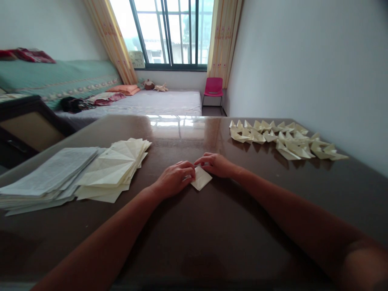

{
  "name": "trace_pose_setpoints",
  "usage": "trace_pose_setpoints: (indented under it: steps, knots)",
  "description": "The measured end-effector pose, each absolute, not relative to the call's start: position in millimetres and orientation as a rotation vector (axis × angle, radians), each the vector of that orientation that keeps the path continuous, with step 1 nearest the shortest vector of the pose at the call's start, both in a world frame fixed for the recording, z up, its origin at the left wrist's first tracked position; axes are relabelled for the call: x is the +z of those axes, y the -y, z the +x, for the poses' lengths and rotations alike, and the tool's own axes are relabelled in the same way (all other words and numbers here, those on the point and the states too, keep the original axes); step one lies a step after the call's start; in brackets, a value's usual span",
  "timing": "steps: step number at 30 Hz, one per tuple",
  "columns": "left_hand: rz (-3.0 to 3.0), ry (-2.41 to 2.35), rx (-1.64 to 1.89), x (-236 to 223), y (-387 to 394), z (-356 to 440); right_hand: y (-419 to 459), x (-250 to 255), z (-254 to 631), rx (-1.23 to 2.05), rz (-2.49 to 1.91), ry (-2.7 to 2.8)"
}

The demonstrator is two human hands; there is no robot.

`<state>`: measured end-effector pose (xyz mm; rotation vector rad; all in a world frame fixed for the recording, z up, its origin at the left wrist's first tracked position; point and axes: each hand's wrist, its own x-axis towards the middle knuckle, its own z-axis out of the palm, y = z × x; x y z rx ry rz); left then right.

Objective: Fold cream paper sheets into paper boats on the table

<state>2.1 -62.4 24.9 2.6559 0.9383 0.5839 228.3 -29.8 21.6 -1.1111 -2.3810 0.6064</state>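
A small cream paper (pixel 201 178), folded into a diamond shape, lies on the brown tabletop in front of me. My left hand (pixel 176 177) is closed at its left corner, the fingers curled over the paper's edge. At the far corner, my right hand (pixel 216 164) has its fingertips bent down onto the paper, thumb and fingers close together. Part of the paper's upper left side is hidden under the fingers.
Several folded paper boats (pixel 292 146) stand in rows at the back right of the table (pixel 194 238). To the left lie creased cream sheets (pixel 110 165) beside a stack of printed paper (pixel 50 171). Beyond are a bed (pixel 169 101), a pink chair (pixel 214 87) and a window.
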Motion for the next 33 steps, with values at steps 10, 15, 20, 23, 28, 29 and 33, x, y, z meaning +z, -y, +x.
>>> trace_pose_setpoints:
  steps: [10,15,20,23,28,29,33]
  knots:
    - [2.682,-0.935,0.585,26,64,3,29,26,229,0.725,-1.022,2.412]
    - [2.741,-1.006,0.515,25,66,4,31,17,222,0.407,-1.22,2.359]
    - [2.768,-1.019,0.513,22,66,4,41,24,231,0.24,-1.163,2.454]
    - [2.785,-1.019,0.494,21,67,4,52,33,234,0.088,-1.113,2.668]
    - [2.782,-0.964,0.484,22,68,4,65,44,230,-0.076,-1.081,2.888]
    - [2.781,-0.947,0.492,23,68,3,66,45,229,-0.096,-1.092,2.903]
    - [2.775,-0.84,0.473,27,68,-1,68,46,229,-0.063,-1.132,2.924]
